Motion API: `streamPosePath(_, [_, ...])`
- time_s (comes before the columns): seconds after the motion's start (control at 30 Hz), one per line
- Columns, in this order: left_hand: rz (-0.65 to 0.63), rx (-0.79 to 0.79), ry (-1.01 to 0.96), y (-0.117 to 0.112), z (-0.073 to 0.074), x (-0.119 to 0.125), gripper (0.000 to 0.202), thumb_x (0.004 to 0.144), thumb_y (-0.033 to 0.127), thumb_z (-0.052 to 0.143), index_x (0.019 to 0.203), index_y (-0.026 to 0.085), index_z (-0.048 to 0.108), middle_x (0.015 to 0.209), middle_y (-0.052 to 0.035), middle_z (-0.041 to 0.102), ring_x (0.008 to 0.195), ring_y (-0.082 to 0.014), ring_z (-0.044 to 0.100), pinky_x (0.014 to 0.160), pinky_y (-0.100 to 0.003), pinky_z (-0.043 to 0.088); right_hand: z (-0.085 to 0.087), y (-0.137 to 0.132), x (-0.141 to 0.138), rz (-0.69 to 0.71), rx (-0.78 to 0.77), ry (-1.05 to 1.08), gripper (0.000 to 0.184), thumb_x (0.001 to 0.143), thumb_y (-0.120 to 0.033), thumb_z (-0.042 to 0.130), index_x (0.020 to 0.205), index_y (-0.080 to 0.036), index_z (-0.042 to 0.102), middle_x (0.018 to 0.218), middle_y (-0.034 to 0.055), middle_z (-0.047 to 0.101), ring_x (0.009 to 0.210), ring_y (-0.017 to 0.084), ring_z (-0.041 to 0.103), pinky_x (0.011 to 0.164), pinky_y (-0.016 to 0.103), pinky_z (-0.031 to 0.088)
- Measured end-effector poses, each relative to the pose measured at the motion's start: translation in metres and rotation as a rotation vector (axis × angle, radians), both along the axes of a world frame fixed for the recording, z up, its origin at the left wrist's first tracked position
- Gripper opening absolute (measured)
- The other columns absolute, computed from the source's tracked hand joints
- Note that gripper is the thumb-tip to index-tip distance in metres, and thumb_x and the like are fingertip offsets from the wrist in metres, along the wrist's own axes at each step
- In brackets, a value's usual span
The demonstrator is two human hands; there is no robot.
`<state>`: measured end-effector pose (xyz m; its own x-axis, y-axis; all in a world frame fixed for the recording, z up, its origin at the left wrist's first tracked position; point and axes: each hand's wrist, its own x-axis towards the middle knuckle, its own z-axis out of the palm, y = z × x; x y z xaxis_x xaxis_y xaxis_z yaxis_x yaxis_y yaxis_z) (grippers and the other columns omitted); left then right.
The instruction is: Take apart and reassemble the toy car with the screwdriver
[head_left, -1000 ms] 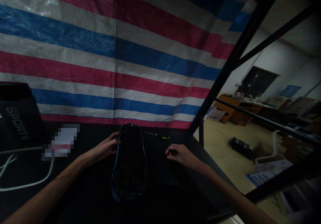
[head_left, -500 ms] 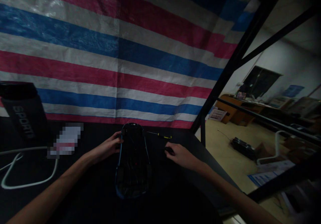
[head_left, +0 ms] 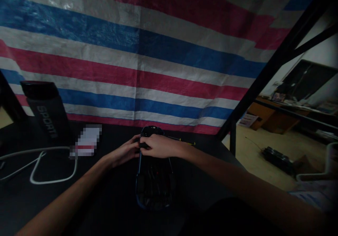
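A dark toy car body with a blue rim (head_left: 154, 183) lies lengthwise on the black table (head_left: 105, 200). My left hand (head_left: 124, 153) rests against its far left side, fingers curled on the edge. My right hand (head_left: 157, 146) lies across the car's far end, fingers closed around a small dark piece that I cannot make out. A thin screwdriver with a yellow handle (head_left: 188, 143) lies just behind my right wrist, partly hidden.
A black bottle marked SPORT (head_left: 47, 112) stands at the back left. A white cable (head_left: 39, 165) loops on the table's left part, next to a small white packet (head_left: 86, 145). A striped tarp (head_left: 132, 53) hangs behind. A black frame post (head_left: 264, 84) stands at the right.
My right hand has moved left from the table surface onto the far end of the car. My left hand stays at the car's left side. The view has shifted right and down.
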<state>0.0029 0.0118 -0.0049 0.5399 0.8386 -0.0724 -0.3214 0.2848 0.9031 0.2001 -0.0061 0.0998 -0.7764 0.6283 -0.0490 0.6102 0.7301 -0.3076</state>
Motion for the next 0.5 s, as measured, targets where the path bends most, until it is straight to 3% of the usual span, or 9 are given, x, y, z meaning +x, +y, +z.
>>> streamPosePath(0.27, [0.003,-0.029,-0.030,-0.002,0.000,0.001,0.053,0.082,0.026,0.080,0.130,0.026,0.057,0.111,-0.0045,0.075,0.116,-0.0287,0.069,0.105,-0.045,0.045,0.004,-0.010,0.009,0.072,0.019,-0.032,0.020,0.101,-0.032,0.049,0.110,-0.019,0.060,0.092,0.0049,0.069,0.076,0.015,0.060,0.066,0.027,0.038])
streamPosePath(0.5, [-0.009,-0.016,-0.002,0.000,0.000,0.001,0.049,0.085,0.025,0.076,0.130,0.025,0.056,0.120,-0.0055,0.072,0.117,-0.0267,0.068,0.104,-0.042,0.046,0.001,-0.011,0.013,0.063,0.030,-0.008,0.019,0.103,-0.033,0.049,0.109,-0.018,0.060,0.092,0.0050,0.068,0.077,0.016,0.061,0.067,0.029,0.039])
